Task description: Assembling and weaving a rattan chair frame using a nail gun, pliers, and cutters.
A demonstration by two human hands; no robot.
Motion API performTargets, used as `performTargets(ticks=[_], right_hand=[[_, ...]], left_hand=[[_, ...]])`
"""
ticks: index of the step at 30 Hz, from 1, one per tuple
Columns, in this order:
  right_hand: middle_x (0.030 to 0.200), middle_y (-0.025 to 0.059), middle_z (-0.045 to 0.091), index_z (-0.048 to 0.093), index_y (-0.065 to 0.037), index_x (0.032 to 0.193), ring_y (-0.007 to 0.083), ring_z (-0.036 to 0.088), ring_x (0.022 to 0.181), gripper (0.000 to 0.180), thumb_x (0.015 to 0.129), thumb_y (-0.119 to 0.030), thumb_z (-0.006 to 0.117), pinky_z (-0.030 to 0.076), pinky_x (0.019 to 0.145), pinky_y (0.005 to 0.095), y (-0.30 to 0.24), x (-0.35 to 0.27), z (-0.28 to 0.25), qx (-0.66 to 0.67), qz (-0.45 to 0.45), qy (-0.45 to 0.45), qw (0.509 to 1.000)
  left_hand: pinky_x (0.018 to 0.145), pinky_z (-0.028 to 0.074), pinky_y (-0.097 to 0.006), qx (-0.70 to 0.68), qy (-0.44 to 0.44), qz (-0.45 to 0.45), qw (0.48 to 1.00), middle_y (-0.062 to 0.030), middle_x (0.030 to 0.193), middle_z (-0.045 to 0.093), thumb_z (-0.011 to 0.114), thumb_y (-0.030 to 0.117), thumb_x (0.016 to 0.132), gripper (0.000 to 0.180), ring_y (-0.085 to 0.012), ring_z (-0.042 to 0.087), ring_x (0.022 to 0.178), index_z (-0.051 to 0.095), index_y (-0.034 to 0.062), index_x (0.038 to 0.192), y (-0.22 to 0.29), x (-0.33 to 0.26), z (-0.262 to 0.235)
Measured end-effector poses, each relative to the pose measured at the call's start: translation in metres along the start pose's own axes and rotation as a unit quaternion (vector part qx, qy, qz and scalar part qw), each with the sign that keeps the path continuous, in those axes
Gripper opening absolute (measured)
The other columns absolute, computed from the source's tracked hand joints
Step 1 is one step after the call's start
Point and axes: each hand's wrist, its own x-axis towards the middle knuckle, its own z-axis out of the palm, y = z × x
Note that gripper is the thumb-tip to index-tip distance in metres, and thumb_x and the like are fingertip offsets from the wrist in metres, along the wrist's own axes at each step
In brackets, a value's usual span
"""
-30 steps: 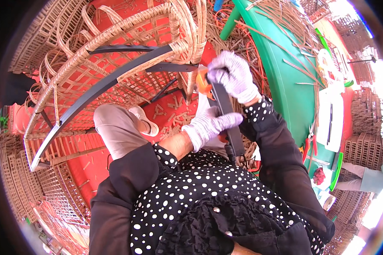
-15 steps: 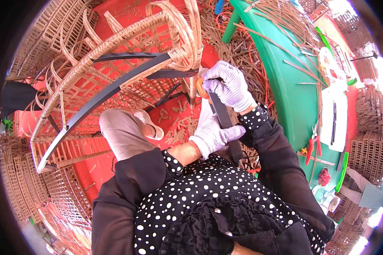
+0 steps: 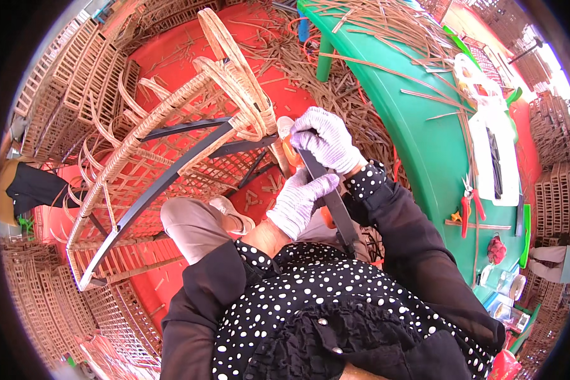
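Both my hands wear white-and-lilac striped gloves. My right hand (image 3: 328, 140) is curled over the far end of a long dark flat bar (image 3: 337, 212). An orange part (image 3: 290, 152) shows beside its fingers; I cannot make out whether it joins the bar. My left hand (image 3: 299, 204) is closed on the bar just below, thumb across it, and hides its left side. The bar slants down toward my lap. Left of my hands stands a half-woven wicker frame (image 3: 190, 168) with dark metal bars, loose loops of cane, and a wrapped corner close to my right fingers.
A green table (image 3: 386, 95) curves along the right, bearing loose cane strips (image 3: 392, 28), red-handled pliers (image 3: 467, 209) and a white tray (image 3: 497, 158). Cane scraps (image 3: 335, 88) litter the red floor. Stacked woven panels (image 3: 76, 82) stand at the left. Another person's leg (image 3: 548, 263) shows far right.
My left hand has moved up the dark bar, closer to my right hand. The view has shifted, so the wicker frame sits lower and the table farther left at its top.
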Motion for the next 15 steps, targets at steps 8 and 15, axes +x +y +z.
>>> performTargets(ticks=[8, 15], right_hand=[[0.080, 0.0042, 0.059, 0.057, -0.002, 0.093, 0.0118, 0.056, 0.074, 0.025, 0.087, -0.026, 0.054, 0.046, 0.067, 0.0262, 0.024, -0.044, -0.021, 0.292, 0.312, 0.169, 0.888], [0.082, 0.0066, 0.062, 0.054, -0.004, 0.103, 0.0147, 0.060, 0.069, 0.066, 0.077, -0.064, 0.046, 0.051, 0.060, 0.0296, -0.028, -0.091, -0.028, 0.492, 0.558, 0.014, 0.668]], left_hand=[[0.069, 0.050, -0.032, 0.178, 0.022, 0.020, 0.984, -0.0057, 0.086, 0.061, 0.068, 0.028, 0.076, 0.036, -0.0176, 0.061, 0.075, 0.056, 0.0030, 0.099, 0.015, 0.009, 0.017], [0.070, 0.053, -0.038, 0.027, -0.040, 0.001, 0.999, -0.0125, 0.081, 0.063, 0.062, 0.020, 0.080, 0.027, -0.0228, 0.062, 0.073, 0.057, -0.0010, 0.096, 0.063, 0.004, 0.030]])
